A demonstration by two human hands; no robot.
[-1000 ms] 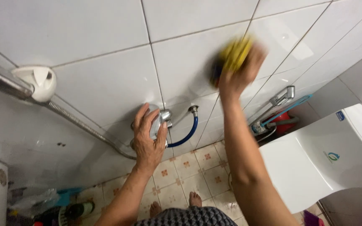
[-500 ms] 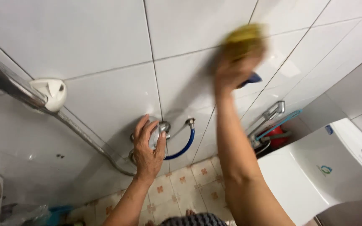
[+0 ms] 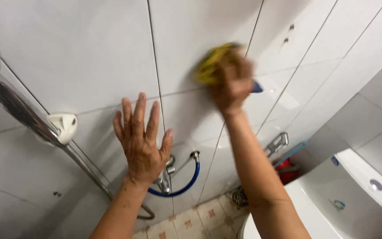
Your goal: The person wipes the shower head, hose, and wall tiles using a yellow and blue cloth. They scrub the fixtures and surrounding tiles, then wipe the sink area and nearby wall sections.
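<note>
— What stood at the far left of the view?

— A chrome shower rail (image 3: 18,110) ran down through a white wall bracket (image 3: 63,127). Beside it the person's left hand (image 3: 141,140) was spread flat against the white wall tiles (image 3: 89,53), fingers splayed, holding nothing. Just below that hand sat the chrome tap (image 3: 166,175) with a looping blue hose (image 3: 186,183).

— And further right?

— The right hand (image 3: 231,82) was closed around a yellow sponge (image 3: 211,66), pressing it to the tile above the tap; both were blurred. Beyond lay a second tap (image 3: 277,142), something red (image 3: 288,170) low by the wall, and a white toilet cistern (image 3: 354,194) in the corner.

— How far had the wiping got?

— It seemed well in hand yet unfinished. The tiles looked glossy throughout, with no foam or clear dirt showing, so cleaned and uncleaned areas could not be told apart.
</note>
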